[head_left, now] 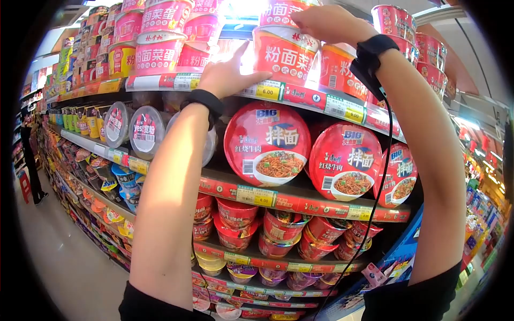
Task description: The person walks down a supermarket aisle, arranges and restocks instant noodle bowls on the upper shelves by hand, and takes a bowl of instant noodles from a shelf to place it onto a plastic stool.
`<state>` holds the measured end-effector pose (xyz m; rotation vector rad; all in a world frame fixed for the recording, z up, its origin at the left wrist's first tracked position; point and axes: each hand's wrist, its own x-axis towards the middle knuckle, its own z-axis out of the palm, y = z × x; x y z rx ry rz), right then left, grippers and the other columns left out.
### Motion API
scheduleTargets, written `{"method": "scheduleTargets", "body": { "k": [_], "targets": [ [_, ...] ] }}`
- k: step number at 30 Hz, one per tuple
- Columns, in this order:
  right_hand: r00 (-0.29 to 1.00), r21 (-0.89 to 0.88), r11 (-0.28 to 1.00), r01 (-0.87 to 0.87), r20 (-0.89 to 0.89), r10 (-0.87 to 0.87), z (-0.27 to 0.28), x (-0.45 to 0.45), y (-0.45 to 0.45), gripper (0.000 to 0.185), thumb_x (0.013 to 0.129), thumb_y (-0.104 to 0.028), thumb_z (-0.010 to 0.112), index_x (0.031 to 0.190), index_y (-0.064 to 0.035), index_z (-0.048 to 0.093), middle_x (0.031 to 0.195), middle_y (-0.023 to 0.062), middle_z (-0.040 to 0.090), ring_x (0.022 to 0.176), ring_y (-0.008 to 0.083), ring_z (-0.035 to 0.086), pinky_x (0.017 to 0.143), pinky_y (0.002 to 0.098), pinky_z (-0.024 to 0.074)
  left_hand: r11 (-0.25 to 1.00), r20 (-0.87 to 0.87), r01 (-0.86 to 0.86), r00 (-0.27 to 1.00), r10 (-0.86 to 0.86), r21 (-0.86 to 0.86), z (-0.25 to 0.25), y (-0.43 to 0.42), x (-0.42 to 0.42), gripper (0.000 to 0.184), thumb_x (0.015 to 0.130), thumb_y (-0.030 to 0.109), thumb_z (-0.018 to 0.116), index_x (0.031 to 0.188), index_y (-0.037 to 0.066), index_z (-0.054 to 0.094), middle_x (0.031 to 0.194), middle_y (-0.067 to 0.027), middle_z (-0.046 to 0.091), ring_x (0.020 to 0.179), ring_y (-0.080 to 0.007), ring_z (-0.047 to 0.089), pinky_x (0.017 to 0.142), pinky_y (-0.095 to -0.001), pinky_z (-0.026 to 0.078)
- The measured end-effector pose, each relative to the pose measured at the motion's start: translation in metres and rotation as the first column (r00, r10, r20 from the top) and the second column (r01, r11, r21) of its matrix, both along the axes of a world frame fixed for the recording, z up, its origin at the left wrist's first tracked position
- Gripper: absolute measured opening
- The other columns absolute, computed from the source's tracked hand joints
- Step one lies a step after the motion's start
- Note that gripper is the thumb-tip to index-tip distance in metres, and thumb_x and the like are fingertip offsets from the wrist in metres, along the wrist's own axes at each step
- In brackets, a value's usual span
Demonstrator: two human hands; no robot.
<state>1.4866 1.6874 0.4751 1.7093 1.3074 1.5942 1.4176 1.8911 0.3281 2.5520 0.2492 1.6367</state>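
Note:
On the top shelf, two pink-and-white instant noodle cups are stacked, the upper cup (278, 13) partly out of frame above the lower cup (285, 56). My right hand (327, 24) grips the right side of the upper cup, thumb across its front; its other fingers are hidden. Just left of the lower cup is my left hand (230, 75), thumb and fingers apart, with nothing in it. The thumb points toward the lower cup's base; whether it touches I cannot tell. Both wrists wear black bands, and a black cable hangs from the right one.
More pink noodle cups (158, 52) stand stacked to the left, and others (342, 67) to the right. The shelf edge (300, 96) carries price labels. Large red noodle bowls (266, 144) fill the shelf below. Down the aisle at left a person (33, 166) stands.

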Motion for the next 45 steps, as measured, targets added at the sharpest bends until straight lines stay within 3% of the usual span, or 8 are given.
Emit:
{"method": "scheduleTargets", "body": {
  "k": [10,13,14,15,17,22,29,45],
  "targets": [
    [0.895,0.346,0.922,-0.175,-0.334,0.296,0.079,0.004,0.001,0.043,0.085,-0.039,0.065,0.112,-0.0067,0.057,0.099,0.0139,0.064,0.095,0.0227,0.062,0.075,0.0344,0.0518,1.000,-0.029,0.012,1.000,-0.011,0.010,-0.002,-0.006,-0.009,0.095,0.068,0.076,0.057,0.142,0.019,0.039,0.112,-0.0135,0.064,0.100,-0.0338,0.062,0.086,-0.0393,0.048],
    [0.474,0.580,0.429,-0.692,-0.082,0.877,0.088,0.030,0.019,0.060,0.071,-0.026,0.076,0.119,0.0033,0.055,0.099,0.0181,0.066,0.088,0.0267,0.062,0.078,0.0355,0.0493,1.000,-0.008,0.020,1.000,-0.020,0.000,-0.004,-0.006,-0.008,0.095,0.068,0.075,0.058,0.140,0.016,0.041,0.109,-0.0133,0.065,0.100,-0.0326,0.063,0.086,-0.0391,0.048],
    [0.699,0.588,0.645,-0.488,-0.179,0.692,0.092,0.026,0.018,0.060,0.084,-0.031,0.065,0.129,0.0031,0.046,0.110,0.0189,0.062,0.093,0.0281,0.061,0.082,0.0367,0.0489,0.999,0.004,0.039,0.999,-0.039,0.006,-0.004,-0.007,-0.010,0.093,0.068,0.074,0.059,0.138,0.014,0.044,0.108,-0.0136,0.065,0.099,-0.0326,0.063,0.086,-0.0391,0.048],
    [0.262,0.594,0.512,-0.621,-0.458,0.850,0.098,0.032,0.026,0.057,0.087,-0.032,0.058,0.130,0.0030,0.045,0.112,0.0189,0.061,0.094,0.0290,0.060,0.082,0.0376,0.0488,0.998,0.016,0.059,0.998,-0.059,0.011,-0.004,-0.008,-0.012,0.092,0.068,0.073,0.059,0.136,0.013,0.046,0.108,-0.0138,0.065,0.098,-0.0326,0.063,0.085,-0.0391,0.048],
    [-0.646,0.742,0.193,-0.642,-0.659,0.384,0.128,0.074,0.057,0.053,0.094,-0.035,0.045,0.131,0.0029,0.042,0.116,0.0188,0.058,0.095,0.0308,0.059,0.083,0.0393,0.0487,0.998,0.027,0.066,0.997,-0.066,0.013,-0.005,-0.012,-0.016,0.087,0.069,0.069,0.061,0.134,0.013,0.047,0.106,-0.0143,0.066,0.097,-0.0324,0.063,0.085,-0.0392,0.048],
    [-0.686,0.718,0.125,-0.685,-0.693,0.221,0.158,0.115,0.079,0.047,0.098,-0.034,0.034,0.124,0.0027,0.047,0.110,0.0188,0.059,0.094,0.0318,0.059,0.081,0.0430,0.0496,0.999,0.017,0.022,1.000,-0.021,-0.033,-0.004,-0.016,-0.019,0.093,0.069,0.063,0.066,0.140,0.012,0.037,0.100,-0.0162,0.067,0.093,-0.0316,0.065,0.084,-0.0381,0.049],
    [-0.348,0.852,0.174,-0.493,-0.377,0.859,0.180,0.084,0.095,0.047,0.094,-0.037,0.045,0.121,0.0010,0.049,0.106,0.0182,0.060,0.094,0.0309,0.059,0.078,0.0439,0.0513,0.996,0.028,0.083,0.996,-0.082,-0.041,-0.002,-0.009,-0.011,0.104,0.065,0.065,0.069,0.140,0.002,0.034,0.106,-0.0185,0.065,0.094,-0.0312,0.065,0.085,-0.0369,0.050],
    [-0.229,0.898,0.083,-0.433,-0.198,0.953,0.136,0.023,0.062,0.052,0.091,-0.042,0.051,0.124,-0.0023,0.047,0.111,0.0172,0.058,0.099,0.0318,0.058,0.082,0.0457,0.0511,1.000,0.026,0.006,1.000,-0.006,-0.021,-0.003,-0.006,-0.006,0.093,0.066,0.071,0.063,0.123,-0.001,0.046,0.116,-0.0161,0.060,0.096,-0.0293,0.065,0.086,-0.0361,0.048]
  ]
}}
